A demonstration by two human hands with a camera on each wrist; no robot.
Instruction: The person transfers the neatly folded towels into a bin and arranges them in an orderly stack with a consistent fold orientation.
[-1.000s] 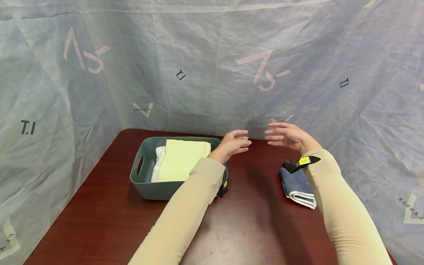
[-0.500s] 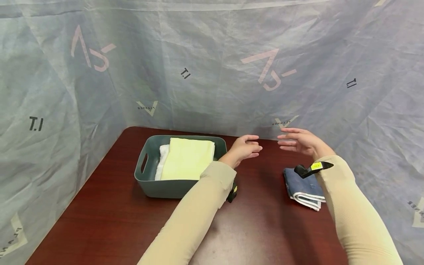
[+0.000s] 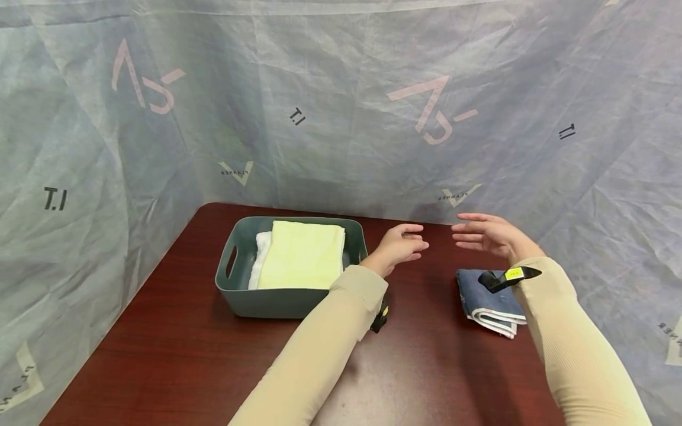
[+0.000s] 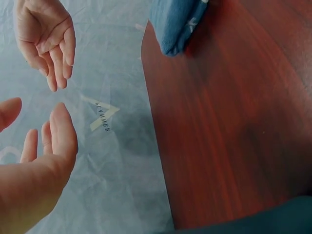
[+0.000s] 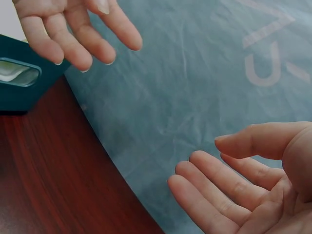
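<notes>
My left hand hovers above the table just right of the basket, fingers relaxed and holding nothing. Facing it across a small gap, my right hand is in the air too, palm turned inward and fingers loosely extended. The grey-green plastic basket contains a folded pale yellow towel lying over a white cloth. On the right, below my right hand and partly behind its wrist strap, lies a folded blue denim-like cloth with white edging. The left wrist view shows a corner of that blue cloth.
The dark red-brown table has its far edge close to a hanging grey sheet with printed letters, which also rises on the left and right. Each wrist bears a black camera mount, such as the right one.
Both hands have shifted right and slightly down in the head view, staying apart and holding nothing. The view itself turned a little early on. Basket and cloths keep their places on the table.
</notes>
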